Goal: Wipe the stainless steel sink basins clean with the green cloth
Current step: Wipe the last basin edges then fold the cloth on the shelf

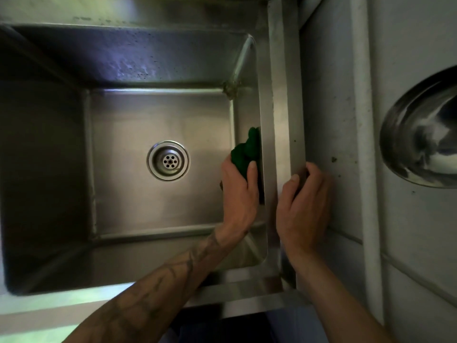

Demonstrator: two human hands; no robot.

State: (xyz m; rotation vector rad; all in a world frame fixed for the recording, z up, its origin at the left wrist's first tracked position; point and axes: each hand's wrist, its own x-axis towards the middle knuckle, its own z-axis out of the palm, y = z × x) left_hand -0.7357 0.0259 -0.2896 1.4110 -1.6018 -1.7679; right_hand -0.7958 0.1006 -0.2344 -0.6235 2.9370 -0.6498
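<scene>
Left hand [238,189] grips the bunched green cloth [247,151], pressed against the right inner wall of the sink basin [138,209]. Cloth's long axis runs along that wall, pointing away. Right hand [303,206], fingers curled, clasps the basin's right rim.

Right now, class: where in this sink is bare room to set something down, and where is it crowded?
Free: the basin floor around the drain, toward the left wall. Crowded: the right wall, where the left hand presses the green cloth, and the right rim under the right hand.
</scene>
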